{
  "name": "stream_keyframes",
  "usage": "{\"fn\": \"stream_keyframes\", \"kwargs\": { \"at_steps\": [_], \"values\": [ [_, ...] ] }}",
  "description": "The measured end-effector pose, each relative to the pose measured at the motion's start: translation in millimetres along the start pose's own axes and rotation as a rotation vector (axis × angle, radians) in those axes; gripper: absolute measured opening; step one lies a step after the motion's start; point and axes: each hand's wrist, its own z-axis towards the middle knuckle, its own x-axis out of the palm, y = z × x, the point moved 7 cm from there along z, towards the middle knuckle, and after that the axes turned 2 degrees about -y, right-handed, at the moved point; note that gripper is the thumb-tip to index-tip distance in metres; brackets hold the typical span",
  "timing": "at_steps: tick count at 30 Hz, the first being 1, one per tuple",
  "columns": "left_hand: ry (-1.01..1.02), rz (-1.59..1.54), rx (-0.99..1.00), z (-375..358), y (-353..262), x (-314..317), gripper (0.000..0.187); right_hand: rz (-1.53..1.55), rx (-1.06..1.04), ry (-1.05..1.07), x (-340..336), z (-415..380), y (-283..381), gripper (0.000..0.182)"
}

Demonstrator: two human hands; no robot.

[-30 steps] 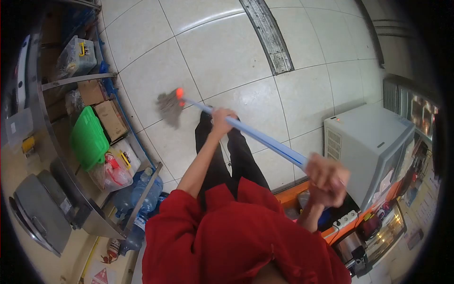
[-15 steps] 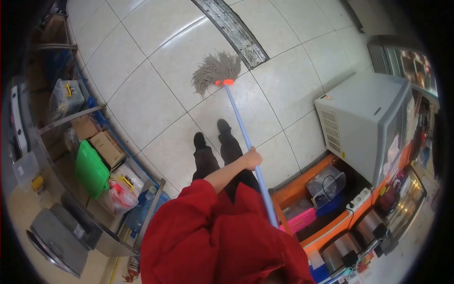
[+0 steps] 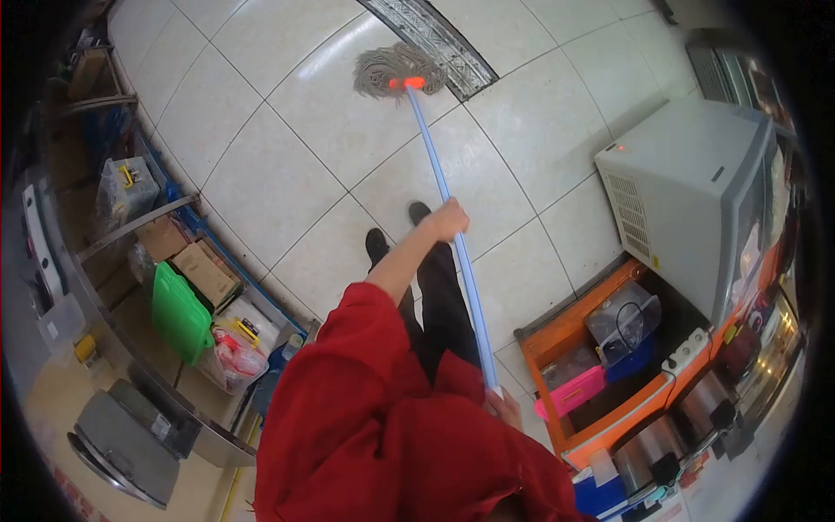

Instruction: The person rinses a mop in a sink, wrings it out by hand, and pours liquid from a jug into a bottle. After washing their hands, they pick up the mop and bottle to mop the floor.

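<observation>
A mop (image 3: 470, 291) with a pale blue handle runs from my body out across the floor. Its grey string head (image 3: 380, 71), joined by an orange clamp (image 3: 407, 83), lies spread on the tiles beside a metal floor strip. My left hand (image 3: 448, 222) is wrapped round the middle of the handle, arm stretched forward. Close to my waist, my right hand (image 3: 504, 408) grips the upper end of the handle, partly hidden by the red sleeve.
Metal shelving (image 3: 137, 222) on the left holds a green lid (image 3: 180, 313), boxes and bags. At right stand a grey appliance (image 3: 683, 187) and an orange cabinet (image 3: 532, 348) with plastic containers. A patterned metal strip (image 3: 435, 43) crosses the tiled floor (image 3: 322, 113).
The mop head has moved farther away from my feet, its strings now spreading to both sides. My left hand has gone forward with the handle. My right hand has come into view.
</observation>
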Motion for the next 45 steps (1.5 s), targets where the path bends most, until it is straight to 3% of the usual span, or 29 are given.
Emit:
{"fn": "stream_keyframes", "kwargs": {
  "at_steps": [1,2,4,6,7,8,10,12,16,17,18,21,23,25,27,29,30,31,33,34,37,40,42,43,45],
  "values": [
    [0.007,0.000,0.010,-5,-27,3,0.004,-0.023,0.009,-0.033,-19,-12,-12,0.022],
    [0.018,-0.020,-0.012,-13,-57,5,0.004,-0.310,-0.214,-0.005,-79,19,-103,0.022],
    [0.024,-0.031,-0.033,-11,-69,2,0.005,-0.947,-0.686,-0.177,-191,67,-274,0.021],
    [-0.126,-0.189,0.038,-6,-68,-2,0.005,-0.257,-0.216,0.055,-102,5,-97,0.021],
    [-0.132,-0.193,0.043,1,-63,-4,0.005,0.045,0.016,0.045,-48,-35,5,0.022],
    [-0.094,-0.120,0.014,12,-42,-6,0.005,0.050,0.003,0.041,-37,-29,32,0.022],
    [-0.050,-0.050,-0.009,17,-11,-13,0.006,0.175,0.193,0.163,-14,-27,38,0.028],
    [0.073,-0.038,0.002,9,-4,-13,0.007,0.168,0.159,0.182,-9,-24,18,0.030],
    [0.002,-0.099,0.029,-6,-63,-14,0.007,0.198,0.142,0.100,-44,-32,-26,0.035],
    [0.004,-0.092,0.033,-5,-59,-12,0.007,0.183,0.138,0.069,-49,-37,-19,0.036],
    [-0.024,-0.105,0.023,-3,-53,-12,0.007,0.290,0.201,0.250,-40,-43,-4,0.037],
    [0.009,-0.084,-0.062,26,-13,-18,0.008,0.363,0.180,0.152,-37,-28,40,0.036],
    [-0.095,-0.108,-0.111,42,17,-38,0.007,-0.012,-0.152,-0.170,-57,-7,82,0.032],
    [-0.211,-0.132,-0.172,64,31,-62,0.007,-0.407,-0.636,-0.448,-73,-25,147,0.026],
    [-0.303,-0.190,-0.240,73,21,-71,0.007,-0.432,-0.750,-0.655,-76,-67,186,0.023],
    [-0.568,-0.439,-0.208,66,8,-87,0.007,-0.587,-1.136,-0.913,-83,-102,202,0.021],
    [-0.626,-0.381,-0.214,55,-7,-88,0.007,-0.628,-1.106,-1.042,-82,-116,203,0.020],
    [-0.615,-0.374,-0.211,42,-18,-89,0.007,-0.616,-1.099,-1.039,-81,-117,203,0.020],
    [-0.723,-0.533,-0.291,14,-27,-97,0.009,-0.299,-1.535,-1.226,-81,-150,205,0.019],
    [-0.725,-0.495,-0.352,1,-30,-96,0.009,-0.225,-1.654,-1.196,-75,-150,216,0.020],
    [-0.774,-0.470,-0.528,-53,-24,-93,0.009,0.283,-1.753,-0.615,-56,-112,258,0.016],
    [-0.931,-0.450,-0.665,-120,3,-53,0.008,0.384,-1.621,-0.055,3,-30,284,0.028],
    [-0.918,-0.345,-0.810,-173,31,1,0.007,0.627,-1.099,0.475,58,39,259,0.039],
    [-0.853,-0.289,-0.903,-195,48,33,0.007,0.568,-1.052,0.539,77,49,247,0.040],
    [-0.863,-0.261,-1.049,-218,47,14,0.008,0.433,-1.162,0.736,114,19,243,0.039]
  ]
}}
